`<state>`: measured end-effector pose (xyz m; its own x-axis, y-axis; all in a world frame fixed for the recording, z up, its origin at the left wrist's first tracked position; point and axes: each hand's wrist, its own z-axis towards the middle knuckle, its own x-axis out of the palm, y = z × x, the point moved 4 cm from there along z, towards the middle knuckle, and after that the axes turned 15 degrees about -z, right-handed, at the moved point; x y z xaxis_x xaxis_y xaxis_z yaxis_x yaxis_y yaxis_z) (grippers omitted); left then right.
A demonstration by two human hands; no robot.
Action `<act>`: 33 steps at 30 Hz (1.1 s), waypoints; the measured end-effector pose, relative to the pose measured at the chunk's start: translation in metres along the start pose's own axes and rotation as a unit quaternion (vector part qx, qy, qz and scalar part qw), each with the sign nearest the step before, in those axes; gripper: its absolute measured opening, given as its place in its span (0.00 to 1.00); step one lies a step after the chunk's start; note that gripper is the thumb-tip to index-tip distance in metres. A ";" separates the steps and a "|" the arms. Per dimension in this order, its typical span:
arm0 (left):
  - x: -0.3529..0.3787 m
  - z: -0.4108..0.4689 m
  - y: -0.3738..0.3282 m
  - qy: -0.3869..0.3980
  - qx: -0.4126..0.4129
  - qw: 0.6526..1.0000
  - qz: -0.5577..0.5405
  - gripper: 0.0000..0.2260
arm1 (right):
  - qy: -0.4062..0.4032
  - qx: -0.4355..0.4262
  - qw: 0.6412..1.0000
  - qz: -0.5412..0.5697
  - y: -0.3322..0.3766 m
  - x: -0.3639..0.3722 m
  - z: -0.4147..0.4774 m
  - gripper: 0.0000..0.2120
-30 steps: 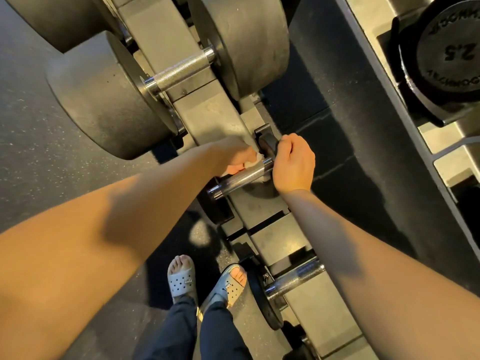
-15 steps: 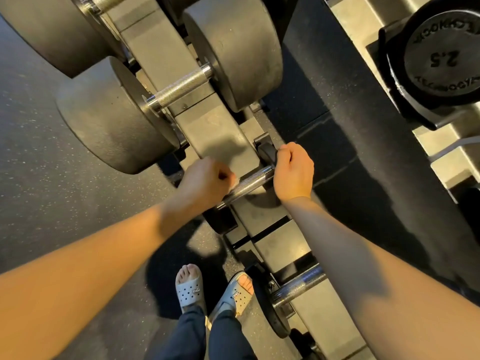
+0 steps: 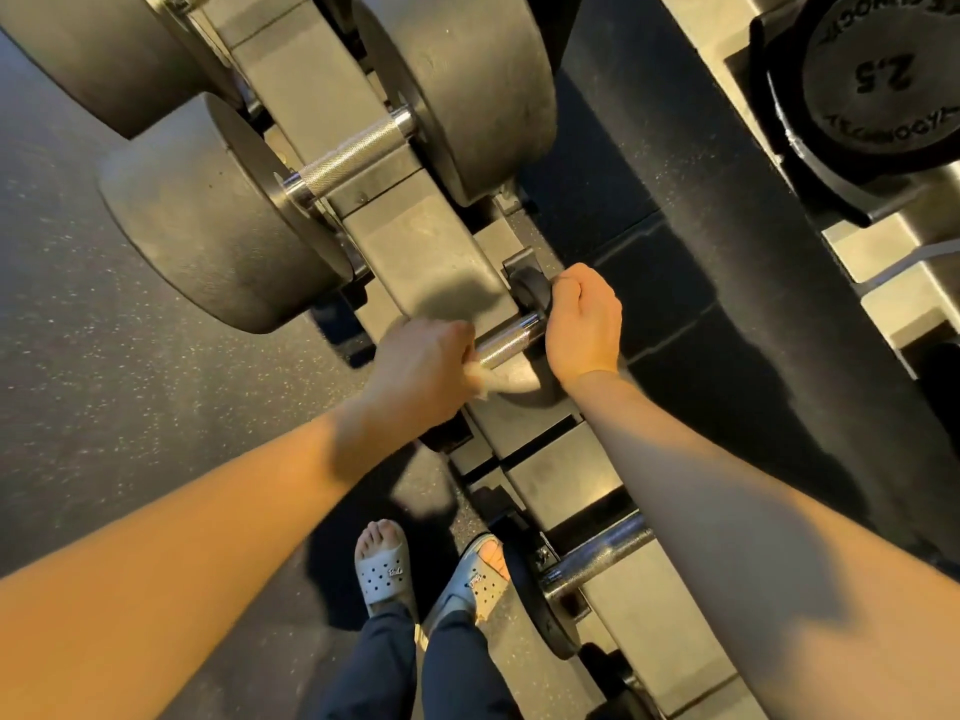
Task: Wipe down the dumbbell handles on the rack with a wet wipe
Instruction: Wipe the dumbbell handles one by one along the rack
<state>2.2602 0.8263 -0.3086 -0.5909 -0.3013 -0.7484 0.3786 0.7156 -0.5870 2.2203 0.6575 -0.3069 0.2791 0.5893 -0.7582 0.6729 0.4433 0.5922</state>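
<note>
A small dumbbell lies across the grey rack (image 3: 431, 252) at mid-frame, its chrome handle (image 3: 506, 339) bare between my hands. My left hand (image 3: 421, 371) grips the near-left part of that handle with a white wet wipe (image 3: 498, 380) wrapped under its fingers, a flap hanging out below. My right hand (image 3: 584, 324) is curled round the far-right end of the same dumbbell, next to its small black head (image 3: 530, 288). The near head is hidden under my left hand.
A large dumbbell with a knurled handle (image 3: 353, 148) sits one slot further along the rack. Another chrome handle (image 3: 597, 558) lies in the nearer slot by my feet (image 3: 384, 569). A 2.5 weight plate (image 3: 883, 75) rests on a second rack at upper right. Dark rubber floor surrounds everything.
My left hand slid with the wipe from the far end of the handle toward its near end. My right hand kept its hold on the far end.
</note>
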 end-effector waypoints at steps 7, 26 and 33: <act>0.000 0.016 -0.013 -0.022 -0.017 0.992 -0.122 0.09 | 0.020 0.005 1.000 -0.003 -0.002 0.004 0.008 0.14; -0.018 -0.023 0.007 0.136 -0.023 0.981 -0.138 0.06 | 0.161 0.213 0.894 0.359 -0.006 0.057 -0.122 0.05; -0.032 -0.043 0.019 -0.043 -0.063 0.988 -0.134 0.24 | 0.030 0.369 0.805 0.463 -0.018 0.043 -0.091 0.07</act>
<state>2.2550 0.8766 -0.2823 -0.5930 -0.5398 -0.5974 0.1219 0.6732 -0.7294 2.1574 0.7361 -0.3255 0.8768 0.4775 -0.0559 0.4245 -0.7143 0.5564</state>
